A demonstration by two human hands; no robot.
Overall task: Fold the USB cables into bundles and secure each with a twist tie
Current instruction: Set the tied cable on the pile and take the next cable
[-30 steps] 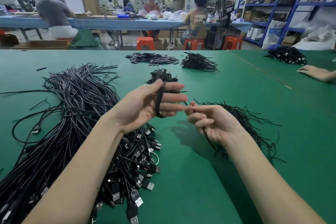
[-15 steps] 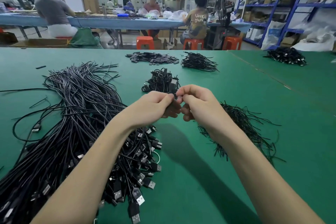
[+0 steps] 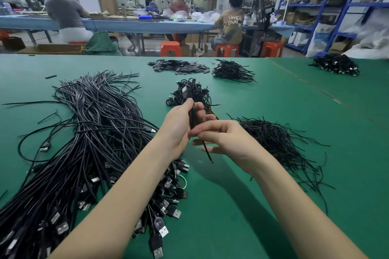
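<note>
My left hand [image 3: 180, 124] grips a folded black USB cable bundle [image 3: 192, 116] upright above the green table [image 3: 263, 185]. My right hand [image 3: 225, 141] is against it from the right and pinches a black twist tie [image 3: 207, 152], whose loose end hangs down below my fingers. A big heap of loose USB cables [image 3: 84, 143] covers the left side, plugs toward me. A pile of twist ties [image 3: 280, 145] lies just right of my right hand. Finished bundles [image 3: 190, 93] sit in a small heap behind my hands.
Further back on the table lie a flat pile of small black pieces [image 3: 179, 66], another cable pile [image 3: 231, 70], and one at the far right [image 3: 336, 64]. Beyond the table edge people sit at a blue bench on orange stools [image 3: 170, 48]; blue shelving [image 3: 328, 6] stands at the right.
My right hand came from the tie pile to the bundle in my left hand; the tie's end now hangs below my fingers. A person's hand at the right edge has gone from view.
</note>
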